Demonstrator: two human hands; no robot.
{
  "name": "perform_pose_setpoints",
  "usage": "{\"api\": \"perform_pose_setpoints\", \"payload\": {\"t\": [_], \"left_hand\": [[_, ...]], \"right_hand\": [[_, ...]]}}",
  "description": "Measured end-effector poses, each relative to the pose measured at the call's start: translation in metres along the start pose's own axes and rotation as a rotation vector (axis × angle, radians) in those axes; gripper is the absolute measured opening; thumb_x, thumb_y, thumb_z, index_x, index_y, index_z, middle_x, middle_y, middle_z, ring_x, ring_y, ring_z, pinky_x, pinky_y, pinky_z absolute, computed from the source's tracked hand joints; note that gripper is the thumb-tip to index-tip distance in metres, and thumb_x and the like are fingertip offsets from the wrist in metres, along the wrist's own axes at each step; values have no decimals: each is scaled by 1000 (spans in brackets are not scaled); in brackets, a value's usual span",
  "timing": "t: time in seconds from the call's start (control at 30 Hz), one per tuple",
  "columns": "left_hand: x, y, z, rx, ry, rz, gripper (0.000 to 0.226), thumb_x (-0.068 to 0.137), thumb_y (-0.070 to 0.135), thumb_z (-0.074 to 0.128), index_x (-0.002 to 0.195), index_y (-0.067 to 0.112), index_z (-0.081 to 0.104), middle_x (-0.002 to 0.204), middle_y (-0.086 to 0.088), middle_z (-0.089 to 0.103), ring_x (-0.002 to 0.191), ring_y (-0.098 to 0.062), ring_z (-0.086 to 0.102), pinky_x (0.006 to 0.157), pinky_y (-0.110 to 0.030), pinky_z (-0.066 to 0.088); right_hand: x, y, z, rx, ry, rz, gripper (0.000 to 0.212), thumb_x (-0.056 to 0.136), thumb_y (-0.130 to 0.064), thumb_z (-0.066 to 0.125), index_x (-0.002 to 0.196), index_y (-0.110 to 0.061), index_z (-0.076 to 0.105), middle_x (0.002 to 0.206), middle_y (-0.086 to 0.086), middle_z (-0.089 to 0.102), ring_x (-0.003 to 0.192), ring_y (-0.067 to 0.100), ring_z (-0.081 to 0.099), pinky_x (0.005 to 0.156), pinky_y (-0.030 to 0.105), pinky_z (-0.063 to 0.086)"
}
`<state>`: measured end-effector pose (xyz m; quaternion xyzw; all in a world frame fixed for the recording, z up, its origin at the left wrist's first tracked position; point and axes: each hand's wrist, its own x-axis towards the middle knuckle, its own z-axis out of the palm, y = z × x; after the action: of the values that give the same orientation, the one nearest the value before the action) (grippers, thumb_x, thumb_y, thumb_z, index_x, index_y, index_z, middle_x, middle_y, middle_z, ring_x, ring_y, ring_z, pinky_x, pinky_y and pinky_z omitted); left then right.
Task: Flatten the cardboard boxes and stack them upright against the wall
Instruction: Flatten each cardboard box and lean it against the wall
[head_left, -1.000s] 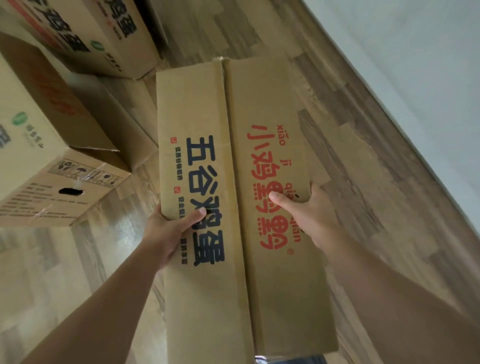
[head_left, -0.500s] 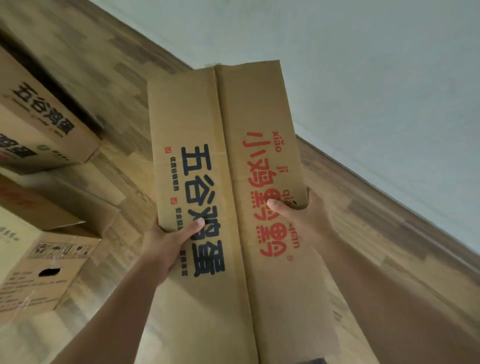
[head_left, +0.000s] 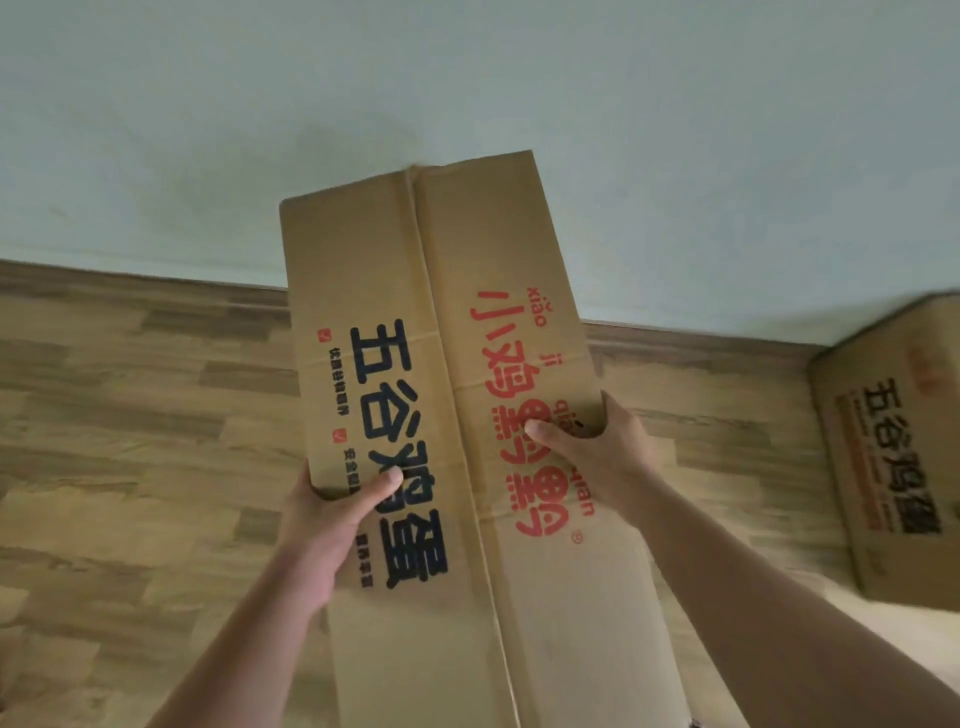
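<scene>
- Now: I see the flattened box held out in front of the camera, long axis running away from me, its far end overlapping the pale wall in view.
- Left hand grips the box's left edge, thumb laid across the black lettering; fingers are hidden behind the board.
- Right hand grips the right edge a little farther up, thumb pressed on the red lettering; fingers hidden too.
- Box looks fully collapsed: two panels lie flat either side of a centre crease. I cannot tell whether its near end touches the floor; it runs out of frame.
- A second box, same print, sits at the right edge near the wall, blurred; whether it is flattened or leaning I cannot tell.
- Step in hand, as I judge it: carrying the flattened piece to the wall for stacking.
- Next move calls for tipping the board upright, bottom edge set down on the floor close to the skirting, top leaned on the wall.
- Risk: too shallow a lean and it may slide out.
</scene>
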<state>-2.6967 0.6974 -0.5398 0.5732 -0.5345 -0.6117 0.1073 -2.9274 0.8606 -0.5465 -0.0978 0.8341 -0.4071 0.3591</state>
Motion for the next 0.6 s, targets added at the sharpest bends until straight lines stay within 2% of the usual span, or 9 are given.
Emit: {"api": "perform_pose_setpoints", "payload": {"t": [0.17,0.23,0.3,0.4,0.53,0.6], "left_hand": [[-46,-2,154,63,-143,-1,64,53,44,87,109,31,59,108,0,72,97,-19,65,95,-47,49],[-65,-5,212,82,-190,1,58,53,45,87,103,34,58,107,-1,72,97,-21,65,96,-49,49],[-85,-8,278,116,-226,-13,60,52,45,88,103,32,60,106,-3,73,98,-25,67,96,-51,50],[-107,-4,359,102,-290,-29,56,55,40,88,102,30,59,105,-5,72,95,-22,65,83,-41,47],[-113,-2,449,114,-348,-58,56,64,31,91,110,24,59,104,-5,72,93,-21,64,73,-37,46],[-107,0,488,109,-359,-74,60,64,31,92,114,21,61,104,-5,73,95,-22,66,74,-39,49]], "right_hand": [[-7,90,-145,64,92,86,78,59,-67,91,123,-35,60,103,-9,77,90,13,77,78,43,67],[-8,126,-198,86,143,119,83,56,-71,91,125,-35,60,104,-10,77,90,13,78,77,43,68],[-9,162,-260,110,184,165,84,57,-70,91,126,-34,60,104,-11,76,90,12,77,78,43,67],[-4,199,-331,110,232,197,85,60,-67,91,131,-33,59,105,-9,75,91,14,77,80,43,67],[19,235,-406,120,281,243,87,60,-66,92,133,-32,59,106,-8,76,91,13,77,78,42,67],[38,248,-435,132,298,267,87,59,-67,92,132,-33,59,106,-9,76,90,12,77,74,39,67]]}}
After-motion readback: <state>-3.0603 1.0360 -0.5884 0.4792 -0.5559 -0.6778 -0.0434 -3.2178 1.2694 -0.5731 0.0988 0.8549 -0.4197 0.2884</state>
